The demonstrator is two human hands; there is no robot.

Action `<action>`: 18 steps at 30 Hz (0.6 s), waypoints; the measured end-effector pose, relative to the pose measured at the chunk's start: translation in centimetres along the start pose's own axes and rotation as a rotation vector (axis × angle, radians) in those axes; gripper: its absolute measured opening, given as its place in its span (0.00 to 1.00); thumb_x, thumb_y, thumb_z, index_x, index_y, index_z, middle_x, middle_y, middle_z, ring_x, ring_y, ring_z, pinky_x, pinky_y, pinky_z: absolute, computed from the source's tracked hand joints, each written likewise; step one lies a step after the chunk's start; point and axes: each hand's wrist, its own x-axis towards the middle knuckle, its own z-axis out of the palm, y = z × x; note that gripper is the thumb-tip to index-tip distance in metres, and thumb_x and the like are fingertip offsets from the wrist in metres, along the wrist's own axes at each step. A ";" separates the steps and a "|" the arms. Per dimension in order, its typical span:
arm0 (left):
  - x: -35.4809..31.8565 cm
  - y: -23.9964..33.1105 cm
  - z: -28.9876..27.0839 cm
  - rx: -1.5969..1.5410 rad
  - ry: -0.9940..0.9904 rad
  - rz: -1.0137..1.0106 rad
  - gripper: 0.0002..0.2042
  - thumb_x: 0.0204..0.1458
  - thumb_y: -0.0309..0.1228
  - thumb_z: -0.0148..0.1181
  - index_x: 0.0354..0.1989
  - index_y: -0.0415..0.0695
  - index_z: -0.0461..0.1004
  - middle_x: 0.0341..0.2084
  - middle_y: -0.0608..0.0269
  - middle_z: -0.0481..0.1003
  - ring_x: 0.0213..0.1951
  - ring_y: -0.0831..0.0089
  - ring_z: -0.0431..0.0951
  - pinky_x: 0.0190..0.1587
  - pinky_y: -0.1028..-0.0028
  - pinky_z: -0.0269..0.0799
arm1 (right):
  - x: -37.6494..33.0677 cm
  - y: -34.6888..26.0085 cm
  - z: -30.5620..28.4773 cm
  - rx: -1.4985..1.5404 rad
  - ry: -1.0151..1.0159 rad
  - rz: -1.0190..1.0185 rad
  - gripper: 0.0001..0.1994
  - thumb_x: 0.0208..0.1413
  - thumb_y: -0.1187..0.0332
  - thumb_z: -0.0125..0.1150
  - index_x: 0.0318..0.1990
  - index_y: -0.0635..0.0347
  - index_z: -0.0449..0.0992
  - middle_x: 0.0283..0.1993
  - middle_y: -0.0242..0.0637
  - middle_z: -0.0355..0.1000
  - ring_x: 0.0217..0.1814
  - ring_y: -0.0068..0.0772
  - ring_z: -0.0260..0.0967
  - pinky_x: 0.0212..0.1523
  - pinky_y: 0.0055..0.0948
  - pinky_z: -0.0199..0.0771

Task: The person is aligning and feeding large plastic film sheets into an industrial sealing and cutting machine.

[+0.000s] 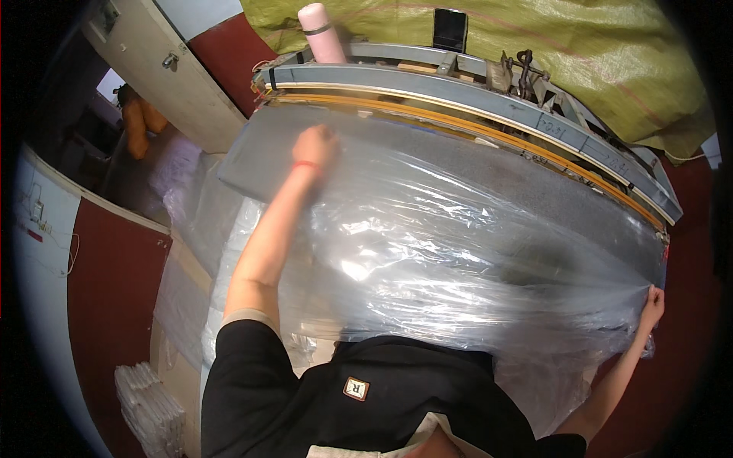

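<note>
A clear plastic film sheet (427, 252) spreads in shiny creases across the worktable in front of me. My left hand (314, 146), with a red band at the wrist, is closed at the far left part of the film, near its edge; the fingertips are slightly blurred. Out at the right end, my right hand (653, 307) pinches the film's corner between thumb and fingers. Between the two hands the film's far edge runs in taut diagonal folds. Beyond that edge shows the dark grey table surface (565, 179).
A long grey metal bar (458, 88) with an orange strip (427, 111) borders the table's far side. Behind stand a pink bottle (322, 34), a dark phone (450, 30) and a yellow-green tarp (565, 46). Stacked plastic packs (149, 404) lie lower left, near an open door (164, 72).
</note>
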 end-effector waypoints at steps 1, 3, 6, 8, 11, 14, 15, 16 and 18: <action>0.1 -0.5 0.4 0.022 0.056 0.117 0.09 0.42 0.35 0.56 0.30 0.44 0.71 0.24 0.53 0.73 0.29 0.56 0.73 0.31 0.65 0.66 | 0.6 0.4 0.5 -0.049 0.056 -0.011 0.12 0.52 0.62 0.52 0.24 0.60 0.64 0.21 0.21 0.55 0.22 0.13 0.50 0.22 0.13 0.51; 0.5 0.1 1.3 0.033 0.103 0.249 0.09 0.43 0.34 0.54 0.30 0.42 0.70 0.24 0.51 0.72 0.29 0.56 0.72 0.31 0.65 0.66 | 2.1 1.0 1.4 -0.031 0.088 0.115 0.13 0.52 0.61 0.51 0.26 0.61 0.65 0.21 0.25 0.59 0.23 0.16 0.54 0.24 0.16 0.55; 1.8 0.3 2.7 -0.358 0.379 0.014 0.08 0.47 0.31 0.47 0.28 0.38 0.66 0.23 0.49 0.71 0.28 0.58 0.72 0.32 0.67 0.66 | 4.4 0.1 4.3 -0.271 0.278 0.028 0.14 0.51 0.58 0.50 0.32 0.62 0.69 0.28 0.39 0.69 0.30 0.32 0.65 0.34 0.27 0.64; 3.1 0.1 3.6 -0.471 0.467 -0.066 0.08 0.47 0.31 0.47 0.28 0.39 0.66 0.23 0.53 0.71 0.27 0.64 0.71 0.33 0.69 0.66 | 5.4 -3.5 7.5 -0.238 0.311 0.161 0.15 0.50 0.56 0.51 0.34 0.61 0.70 0.33 0.43 0.70 0.37 0.38 0.67 0.40 0.31 0.63; 6.0 -0.9 3.5 -0.484 0.556 -0.015 0.07 0.49 0.32 0.45 0.27 0.40 0.64 0.21 0.58 0.67 0.27 0.69 0.68 0.33 0.71 0.65 | 7.7 -4.1 12.6 -0.061 0.394 0.066 0.12 0.50 0.60 0.52 0.31 0.61 0.71 0.31 0.39 0.70 0.35 0.30 0.66 0.39 0.27 0.63; 9.0 -2.7 3.4 -0.608 0.520 -0.031 0.06 0.49 0.30 0.45 0.25 0.41 0.62 0.16 0.63 0.67 0.20 0.76 0.67 0.26 0.76 0.64 | 9.3 -8.8 16.4 0.146 0.442 0.078 0.10 0.48 0.64 0.55 0.29 0.62 0.70 0.28 0.35 0.69 0.31 0.25 0.65 0.36 0.22 0.64; 9.7 -3.0 4.0 -0.647 0.532 -0.038 0.07 0.49 0.30 0.46 0.23 0.40 0.62 0.16 0.63 0.67 0.20 0.76 0.67 0.26 0.76 0.64 | 9.5 -10.3 16.9 0.254 0.447 0.125 0.10 0.47 0.65 0.57 0.28 0.63 0.70 0.28 0.34 0.69 0.30 0.23 0.64 0.35 0.21 0.64; 10.7 -4.8 4.7 -0.667 0.501 -0.090 0.08 0.48 0.30 0.48 0.22 0.40 0.64 0.17 0.64 0.68 0.20 0.76 0.66 0.27 0.77 0.63 | 10.0 -10.4 17.3 0.248 0.462 0.127 0.10 0.47 0.65 0.57 0.28 0.63 0.70 0.28 0.34 0.69 0.30 0.23 0.64 0.35 0.21 0.64; 11.6 -4.9 5.9 -0.649 0.481 -0.083 0.07 0.47 0.30 0.51 0.22 0.40 0.66 0.17 0.66 0.68 0.21 0.79 0.65 0.26 0.79 0.63 | 10.1 -9.0 17.5 0.349 0.423 0.180 0.09 0.44 0.68 0.60 0.27 0.64 0.69 0.26 0.32 0.68 0.27 0.20 0.63 0.33 0.20 0.63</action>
